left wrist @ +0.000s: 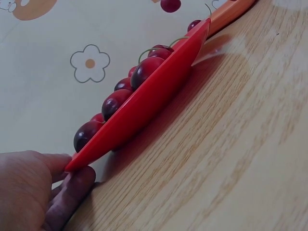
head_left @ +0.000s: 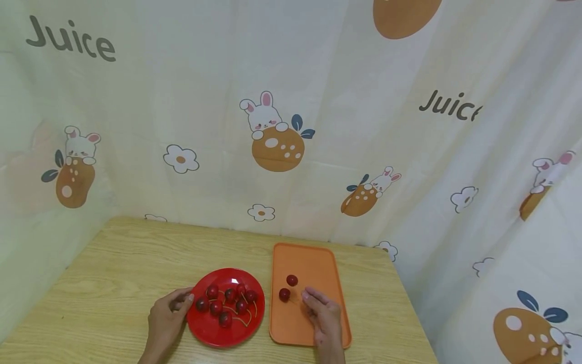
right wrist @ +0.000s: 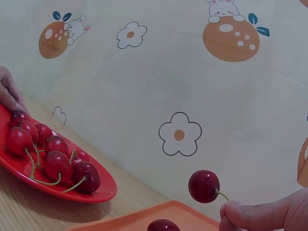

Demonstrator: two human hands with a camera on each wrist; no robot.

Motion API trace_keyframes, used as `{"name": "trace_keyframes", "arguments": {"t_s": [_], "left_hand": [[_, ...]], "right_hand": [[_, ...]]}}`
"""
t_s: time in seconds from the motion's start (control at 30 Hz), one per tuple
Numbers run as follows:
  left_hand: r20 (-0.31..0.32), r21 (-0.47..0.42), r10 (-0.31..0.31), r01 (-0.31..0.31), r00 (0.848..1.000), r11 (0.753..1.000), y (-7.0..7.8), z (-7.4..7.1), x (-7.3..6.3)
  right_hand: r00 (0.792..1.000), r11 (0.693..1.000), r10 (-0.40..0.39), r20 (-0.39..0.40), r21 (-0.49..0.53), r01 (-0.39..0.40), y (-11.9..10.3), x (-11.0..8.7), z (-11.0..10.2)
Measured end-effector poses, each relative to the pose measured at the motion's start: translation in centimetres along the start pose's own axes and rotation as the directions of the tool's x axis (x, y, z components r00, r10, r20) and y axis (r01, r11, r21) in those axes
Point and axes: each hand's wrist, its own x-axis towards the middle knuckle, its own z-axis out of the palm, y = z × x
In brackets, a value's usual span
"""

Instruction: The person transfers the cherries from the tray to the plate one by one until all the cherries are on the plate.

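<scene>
A red plate holds several dark red cherries with green stems. My left hand grips the plate's left rim; in the left wrist view the thumb lies above the rim and a finger below. To the right, my right hand is over the orange tray. In the right wrist view its thumb and finger pinch the stem of one cherry, which is held up off the tray. Another cherry lies lower, on the tray, partly cut off by the frame edge.
The plate and tray stand side by side on a light wood-grain table, a narrow gap between them. Behind the table hangs a pale curtain printed with rabbits, fruit and flowers.
</scene>
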Motion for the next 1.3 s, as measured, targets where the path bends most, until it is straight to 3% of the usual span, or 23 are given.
{"name": "trace_keyframes", "arguments": {"t_s": [0.8,1.1,1.3], "left_hand": [[0.01,-0.049,-0.012,0.012,1.0,0.999,0.1,-0.1,-0.1],[-0.016,-0.045,0.028,-0.029,0.999,0.999,0.0,-0.1,-0.1],[-0.006,-0.038,0.019,-0.019,1.0,0.999,0.1,-0.1,0.0]], "right_hand": [[0.999,0.997,-0.004,0.054,-0.076,0.008,-0.1,-0.7,1.5],[0.997,0.996,-0.006,0.078,-0.088,0.013,-0.1,-0.5,1.8],[0.996,0.995,-0.014,0.089,-0.096,0.022,-0.3,-0.8,2.3]]}}
